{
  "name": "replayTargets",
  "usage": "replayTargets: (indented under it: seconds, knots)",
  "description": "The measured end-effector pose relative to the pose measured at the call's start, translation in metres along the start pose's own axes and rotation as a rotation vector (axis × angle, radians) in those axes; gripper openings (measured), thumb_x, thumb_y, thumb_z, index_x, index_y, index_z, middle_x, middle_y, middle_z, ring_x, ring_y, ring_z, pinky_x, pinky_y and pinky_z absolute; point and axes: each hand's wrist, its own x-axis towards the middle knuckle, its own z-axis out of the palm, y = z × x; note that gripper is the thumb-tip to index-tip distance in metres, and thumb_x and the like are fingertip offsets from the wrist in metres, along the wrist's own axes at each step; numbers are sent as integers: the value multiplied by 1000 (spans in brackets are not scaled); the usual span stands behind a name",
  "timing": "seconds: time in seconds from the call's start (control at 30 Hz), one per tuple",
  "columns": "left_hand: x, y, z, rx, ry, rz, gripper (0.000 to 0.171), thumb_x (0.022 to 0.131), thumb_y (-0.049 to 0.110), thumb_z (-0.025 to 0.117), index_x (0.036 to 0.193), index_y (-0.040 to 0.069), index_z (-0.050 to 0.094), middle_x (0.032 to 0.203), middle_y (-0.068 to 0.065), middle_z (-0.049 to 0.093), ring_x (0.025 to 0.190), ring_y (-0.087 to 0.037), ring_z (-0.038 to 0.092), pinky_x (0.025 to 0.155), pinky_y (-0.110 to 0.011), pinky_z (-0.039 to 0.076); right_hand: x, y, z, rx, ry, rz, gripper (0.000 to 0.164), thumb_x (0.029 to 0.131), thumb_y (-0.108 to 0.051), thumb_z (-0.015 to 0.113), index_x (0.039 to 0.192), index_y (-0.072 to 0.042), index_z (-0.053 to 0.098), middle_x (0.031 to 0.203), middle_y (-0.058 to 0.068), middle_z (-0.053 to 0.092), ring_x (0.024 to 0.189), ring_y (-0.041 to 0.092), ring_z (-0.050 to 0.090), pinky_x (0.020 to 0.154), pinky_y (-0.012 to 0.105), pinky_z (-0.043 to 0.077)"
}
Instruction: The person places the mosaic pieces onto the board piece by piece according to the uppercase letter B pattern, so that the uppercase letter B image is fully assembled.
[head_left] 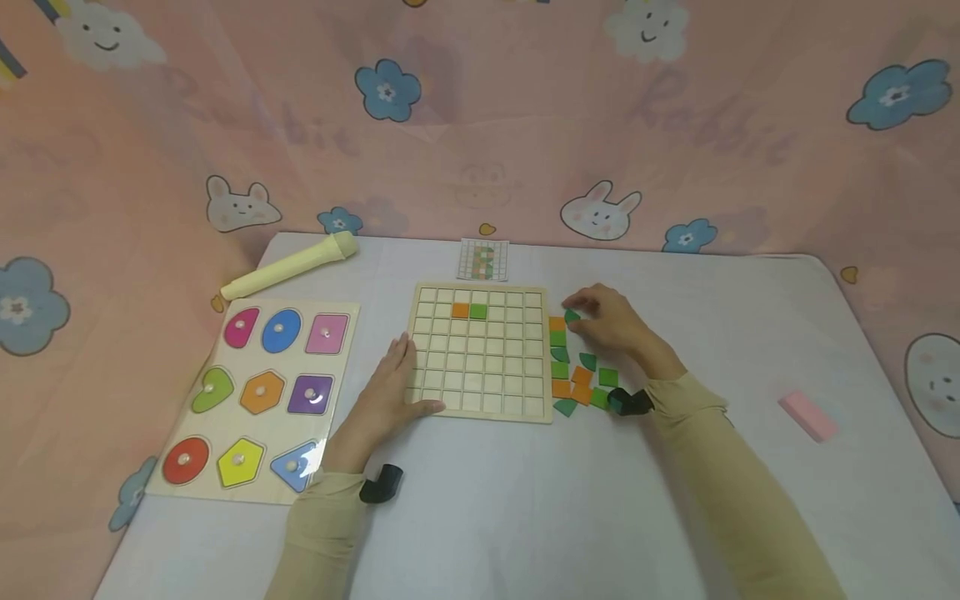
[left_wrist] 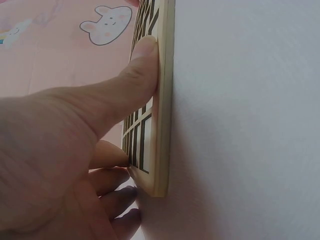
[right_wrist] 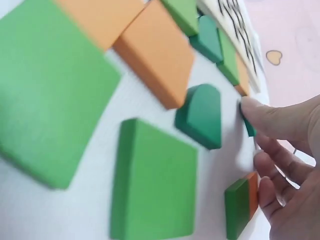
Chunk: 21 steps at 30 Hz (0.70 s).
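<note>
A wooden grid board [head_left: 480, 358] lies mid-table, with an orange square [head_left: 461, 310] and a green square [head_left: 478, 311] in its upper rows. My left hand [head_left: 387, 390] rests at its near-left corner. The left thumb [left_wrist: 142, 62] lies on the board's rim, the fingers along its left side. Just past the board's right edge, my right hand [head_left: 611, 321] pinches a dark green rounded piece [head_left: 572, 316] between thumb and fingers. Below that hand lie loose orange squares [head_left: 582, 376], green squares [head_left: 608, 377] and dark green rounded pieces [head_left: 588, 362].
A small pattern card [head_left: 483, 260] lies behind the board. On the left are a knobbed shape puzzle [head_left: 281, 400] and a pale yellow stick [head_left: 288, 267]. A pink block [head_left: 807, 416] lies at the right. Printed cloth [head_left: 480, 150] hangs behind the white table.
</note>
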Motion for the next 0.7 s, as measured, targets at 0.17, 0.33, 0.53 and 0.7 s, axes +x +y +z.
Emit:
replayTargets:
  seconds: [0.17,0.33,0.53,0.7]
  knots:
    - [1,0,0,13,-10,-12,115,88,31,87,168,-2,11,179,-16,1,167,-35,1,136,-53,11,-2,5,1,24,31,19,35,100,-6,71,133,1,66,133,24,62,130,41,51,122,57,41]
    - [0,1,-1,6,-19,-23,115,89,31,86,168,-1,10,179,-16,0,167,-34,0,136,-52,10,-2,5,0,40,52,2,31,97,-5,73,126,2,66,124,24,65,117,38,55,109,53,48]
    - [0,2,-2,0,-26,-25,114,89,30,86,168,-1,9,179,-16,0,167,-34,0,136,-53,10,-1,1,-4,46,112,-20,24,99,-5,69,122,4,69,109,22,65,100,33,56,88,40,48]
    - [0,3,-2,6,-21,-19,114,89,31,87,168,-1,10,179,-16,0,167,-35,0,136,-52,10,2,-7,1,75,128,-72,28,102,-3,63,128,2,74,110,21,64,97,32,51,83,37,43]
